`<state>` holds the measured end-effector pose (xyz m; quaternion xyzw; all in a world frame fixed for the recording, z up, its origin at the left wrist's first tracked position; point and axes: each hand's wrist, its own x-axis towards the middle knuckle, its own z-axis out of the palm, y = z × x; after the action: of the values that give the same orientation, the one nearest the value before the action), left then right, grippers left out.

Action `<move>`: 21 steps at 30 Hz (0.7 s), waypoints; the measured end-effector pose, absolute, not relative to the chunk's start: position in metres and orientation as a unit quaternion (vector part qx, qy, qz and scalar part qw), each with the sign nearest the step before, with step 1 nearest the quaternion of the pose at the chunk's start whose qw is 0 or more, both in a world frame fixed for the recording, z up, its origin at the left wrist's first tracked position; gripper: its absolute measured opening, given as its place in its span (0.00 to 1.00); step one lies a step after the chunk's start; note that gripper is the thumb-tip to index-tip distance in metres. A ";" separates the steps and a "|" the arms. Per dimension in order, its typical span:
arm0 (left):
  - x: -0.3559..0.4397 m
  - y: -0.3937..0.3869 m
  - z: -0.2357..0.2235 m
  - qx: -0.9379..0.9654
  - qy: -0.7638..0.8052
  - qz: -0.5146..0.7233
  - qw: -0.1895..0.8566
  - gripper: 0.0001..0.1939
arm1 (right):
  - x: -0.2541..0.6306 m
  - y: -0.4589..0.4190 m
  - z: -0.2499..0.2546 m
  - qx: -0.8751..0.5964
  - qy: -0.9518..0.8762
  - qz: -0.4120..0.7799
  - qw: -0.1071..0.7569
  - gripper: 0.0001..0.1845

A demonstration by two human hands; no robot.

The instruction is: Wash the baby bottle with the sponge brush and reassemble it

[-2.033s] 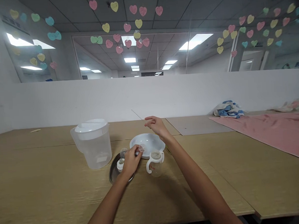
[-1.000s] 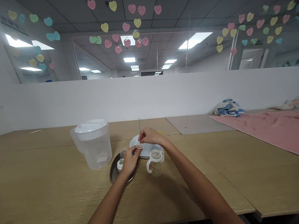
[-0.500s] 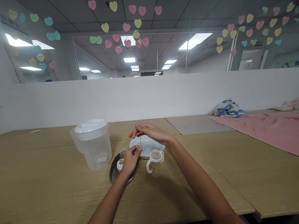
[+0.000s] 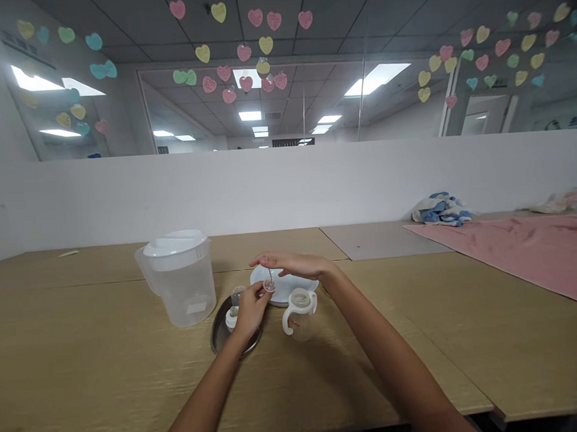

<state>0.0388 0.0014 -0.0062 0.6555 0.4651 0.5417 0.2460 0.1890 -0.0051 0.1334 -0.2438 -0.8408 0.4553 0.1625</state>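
My left hand [image 4: 251, 311] pinches a small clear round plastic piece [image 4: 269, 285] at its edge. A thin dark rod [image 4: 270, 274] stands up from that piece toward my right hand [image 4: 291, 263]. The right hand is stretched flat just above it, palm down, fingers extended; whether the palm presses on the rod's tip I cannot tell. Below and right stands a clear baby bottle [image 4: 302, 321] with white handles and an open top. Behind the hands lies a white dish [image 4: 292, 284]. Partly behind my left hand, a metal tray [image 4: 220, 334] bears a white bottle collar with teat [image 4: 231, 317] and a clear cap [image 4: 236, 295].
A translucent lidded pitcher [image 4: 183, 279] stands to the left. A pink cloth [image 4: 522, 249] covers the far right of the wooden table [image 4: 108, 374]. By the wall lies a crumpled blue and white cloth [image 4: 442, 210].
My right hand has flattened and lowered slightly over the rod, its fingers straighter than before. The left hand keeps its pinch on the round piece, which sits slightly lower.
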 end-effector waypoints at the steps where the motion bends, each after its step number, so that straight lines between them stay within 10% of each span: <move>1: 0.039 0.001 -0.006 0.655 0.466 0.542 0.244 0.15 | 0.189 -0.004 0.132 -0.247 -0.842 0.456 0.151 0.27; 21: 0.039 -0.001 -0.004 0.655 0.468 0.539 0.247 0.16 | 0.194 0.015 0.116 -0.327 -0.802 0.492 0.087 0.34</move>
<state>0.0385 -0.0011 -0.0038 0.6551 0.4678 0.5394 0.2471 0.1943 0.0154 0.1165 -0.3274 -0.8018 0.4921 0.0875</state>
